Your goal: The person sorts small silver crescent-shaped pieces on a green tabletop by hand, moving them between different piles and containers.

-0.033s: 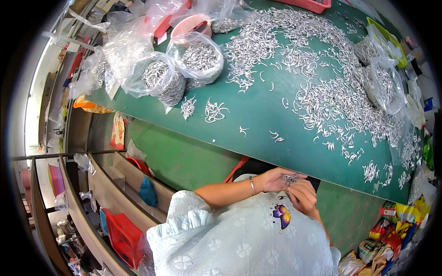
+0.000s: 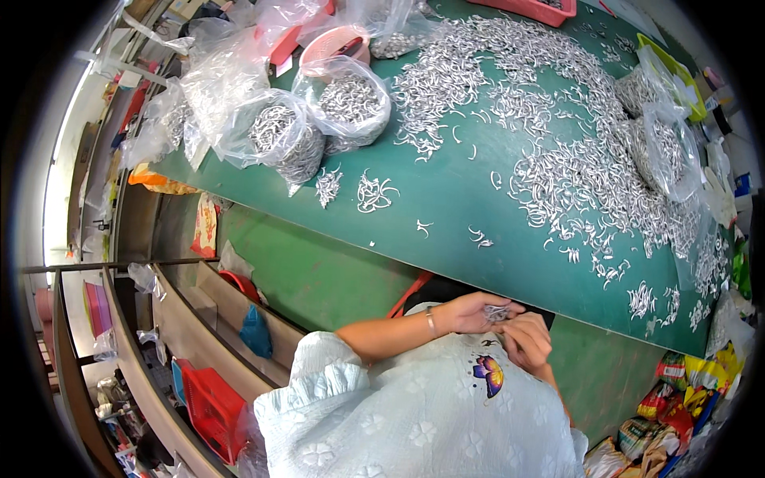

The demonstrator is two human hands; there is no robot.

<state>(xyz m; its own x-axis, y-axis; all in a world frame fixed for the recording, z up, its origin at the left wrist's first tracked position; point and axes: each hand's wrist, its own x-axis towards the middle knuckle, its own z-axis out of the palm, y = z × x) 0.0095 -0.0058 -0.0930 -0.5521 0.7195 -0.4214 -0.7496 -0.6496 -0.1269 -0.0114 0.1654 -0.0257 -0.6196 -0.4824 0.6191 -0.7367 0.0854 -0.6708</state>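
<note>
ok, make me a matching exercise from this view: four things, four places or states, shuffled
Column one
1. Left hand
2. Right hand
3. Pink round basket
4. Yellow-green tray

Column two
A. At the right side of the green table
B. Bangle at its wrist, silvery curved pieces in it
C. Just beyond an open clear bag
D. Fingers bent, beside the other hand

Pairs: 1-B, 2-D, 3-C, 4-A

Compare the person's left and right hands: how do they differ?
The left hand lies palm-up, cupping silvery pieces; the right hand is curled beside it. A bracelet circles the left hand's wrist; none shows by the right hand. Both are ungloved, near the green table.
</note>
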